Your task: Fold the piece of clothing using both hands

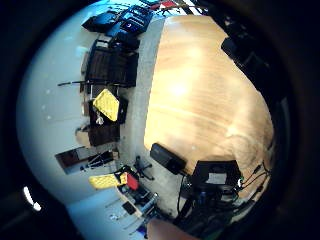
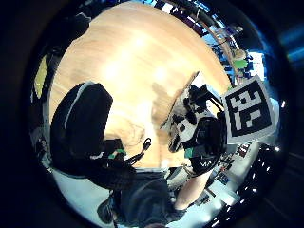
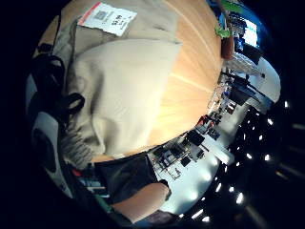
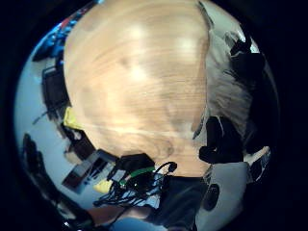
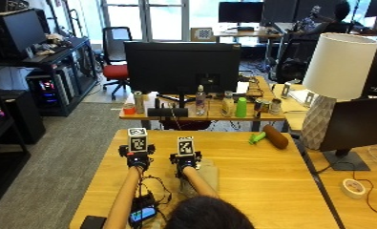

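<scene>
A beige piece of clothing (image 5: pixel 205 177) lay folded into a compact bundle on the wooden surface (image 5: pixel 264 181), just in front of the person and under the right forearm. The right hand (image 5: pixel 186 161) sat at the bundle's far edge, touching it or just over it; whether its fingers were spread or pinching the cloth could not be told. The left hand (image 5: pixel 138 158) hovered over bare wood just beside the clothing, and its fingers could not be made out either. The right palm views showed the cloth close beneath, with a white tag (image 3: pixel 107 17) on it. Farther off lay a brown roll (image 5: pixel 276 136) with a green end.
</scene>
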A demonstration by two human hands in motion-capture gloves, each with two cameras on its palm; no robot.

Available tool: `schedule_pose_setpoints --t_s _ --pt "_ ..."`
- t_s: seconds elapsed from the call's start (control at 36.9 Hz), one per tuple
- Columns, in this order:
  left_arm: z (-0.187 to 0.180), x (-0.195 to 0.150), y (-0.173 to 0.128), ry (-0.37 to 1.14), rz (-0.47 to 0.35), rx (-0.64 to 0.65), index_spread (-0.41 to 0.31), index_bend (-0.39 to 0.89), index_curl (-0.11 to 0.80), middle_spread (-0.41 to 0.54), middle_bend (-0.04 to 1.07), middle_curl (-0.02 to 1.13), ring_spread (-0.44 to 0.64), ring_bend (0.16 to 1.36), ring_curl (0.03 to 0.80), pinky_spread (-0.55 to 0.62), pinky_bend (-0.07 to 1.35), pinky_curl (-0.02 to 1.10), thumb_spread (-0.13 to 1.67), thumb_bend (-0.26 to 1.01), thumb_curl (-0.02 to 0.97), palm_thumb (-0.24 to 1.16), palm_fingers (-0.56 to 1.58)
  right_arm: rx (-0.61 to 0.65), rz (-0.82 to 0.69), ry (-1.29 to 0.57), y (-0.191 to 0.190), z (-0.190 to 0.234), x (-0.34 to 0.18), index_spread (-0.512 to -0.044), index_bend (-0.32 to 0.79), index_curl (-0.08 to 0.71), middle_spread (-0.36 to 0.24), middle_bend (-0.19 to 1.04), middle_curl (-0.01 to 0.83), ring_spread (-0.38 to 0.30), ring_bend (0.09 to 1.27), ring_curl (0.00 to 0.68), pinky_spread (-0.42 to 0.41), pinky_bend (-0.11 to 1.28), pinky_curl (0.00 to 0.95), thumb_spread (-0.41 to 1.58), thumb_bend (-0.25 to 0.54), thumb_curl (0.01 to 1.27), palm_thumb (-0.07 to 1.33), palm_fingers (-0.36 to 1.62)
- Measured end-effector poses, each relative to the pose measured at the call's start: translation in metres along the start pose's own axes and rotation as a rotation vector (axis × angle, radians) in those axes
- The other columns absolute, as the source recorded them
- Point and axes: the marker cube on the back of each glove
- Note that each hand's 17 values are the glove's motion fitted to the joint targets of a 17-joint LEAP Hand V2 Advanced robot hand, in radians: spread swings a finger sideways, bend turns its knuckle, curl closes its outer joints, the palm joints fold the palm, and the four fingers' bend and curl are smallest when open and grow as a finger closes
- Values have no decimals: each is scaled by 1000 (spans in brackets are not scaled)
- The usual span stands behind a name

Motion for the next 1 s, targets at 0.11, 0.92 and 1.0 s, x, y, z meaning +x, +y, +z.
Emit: schedule_pose_setpoints --t_s 0.11,0.92,1.0 --pt "1 -2 -8 4 -26 74 -125 188 441 51 133 237 118 460 330 113 350 357 1330 -7 202 314 451 5 -60 -82 9 -13 6 -235 9 114 -127 357 494 -260 762 457 -350 719 394 796 -30 538 1018 1163" --pt "-49 49 8 17 52 94 -125 191 442 51 127 225 94 474 334 84 358 367 1336 -8 207 348 454 488 278 -332 144 -157 327 -276 103 183 -82 312 461 -125 521 399 -35 483 336 1183 -9 375 843 924" --pt "-52 56 9 20 71 110 -125 191 442 51 128 224 92 474 335 83 358 367 1335 -9 208 350 454 519 264 -319 146 -158 326 -277 98 187 -77 308 459 -123 515 398 -24 469 333 1190 -10 370 849 928"
